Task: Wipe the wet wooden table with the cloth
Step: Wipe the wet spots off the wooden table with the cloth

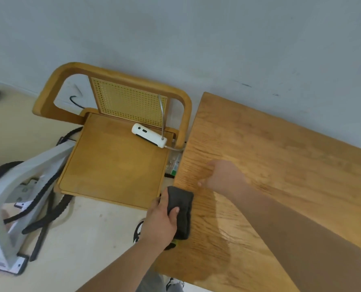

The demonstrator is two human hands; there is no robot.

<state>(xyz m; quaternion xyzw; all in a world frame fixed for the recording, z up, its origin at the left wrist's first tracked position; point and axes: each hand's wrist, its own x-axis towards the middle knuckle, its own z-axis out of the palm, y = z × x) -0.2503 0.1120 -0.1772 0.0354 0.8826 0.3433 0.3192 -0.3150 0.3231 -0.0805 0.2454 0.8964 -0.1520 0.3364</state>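
Note:
The wooden table (280, 157) fills the right half of the view, with a darker wet patch (213, 245) near its front left corner. A folded dark grey cloth (182, 209) lies on the table's left edge. My left hand (161, 220) grips it, thumb curled over the top. My right hand (223, 175) is blurred and sits on the tabletop just beyond the cloth, fingers pointing left; whether they are straight or curled is unclear.
A wooden chair (112, 157) with a cane back stands close against the table's left edge, and a white device (149, 134) with a cable lies on its seat. A white metal frame (15, 199) with black cables is on the floor at left. A grey wall runs behind.

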